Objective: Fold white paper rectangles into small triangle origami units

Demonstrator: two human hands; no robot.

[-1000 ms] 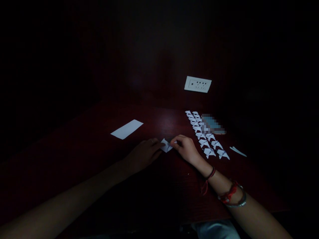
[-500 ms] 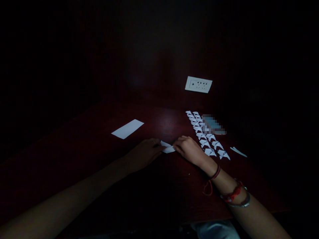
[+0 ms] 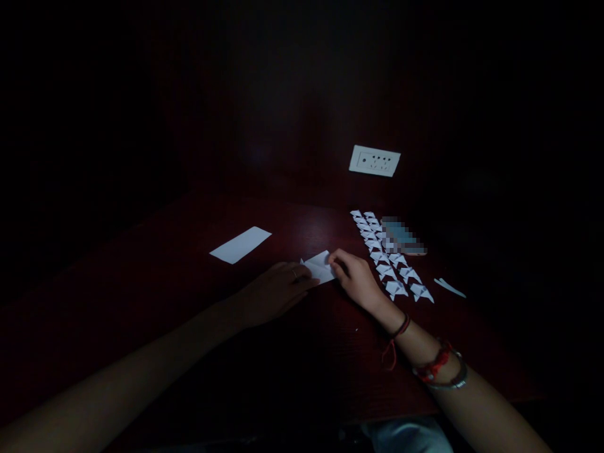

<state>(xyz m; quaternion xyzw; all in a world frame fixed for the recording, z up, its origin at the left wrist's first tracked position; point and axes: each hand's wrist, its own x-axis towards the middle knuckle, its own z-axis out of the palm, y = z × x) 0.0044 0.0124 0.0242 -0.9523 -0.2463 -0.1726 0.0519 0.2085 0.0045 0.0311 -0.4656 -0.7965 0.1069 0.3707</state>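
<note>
A white sheet of paper (image 3: 319, 269), partly folded, lies between my two hands on the dark red table. My left hand (image 3: 278, 286), with a ring on one finger, holds its left side down, fingers over the paper. At the right edge, my right hand (image 3: 356, 277) pinches a raised part of the sheet between thumb and curled fingers. The fingers hide the paper's ends. Right of this hand, several small folded white paper pieces (image 3: 387, 272) lie in two slanting rows. A flat white paper strip (image 3: 241, 245) rests beyond my left hand.
A phone-like flat object (image 3: 404, 236), blurred by pixels, lies beside the folded pieces. Thin white paper slivers (image 3: 450, 288) are at the right. A white socket panel (image 3: 375, 161) is on the dark wall behind the table (image 3: 302, 352). The surroundings are very dark.
The paper between my hands now shows a broader, raised face. My right hand has lifted its edge, and my left fingers have slid further right over the sheet.
</note>
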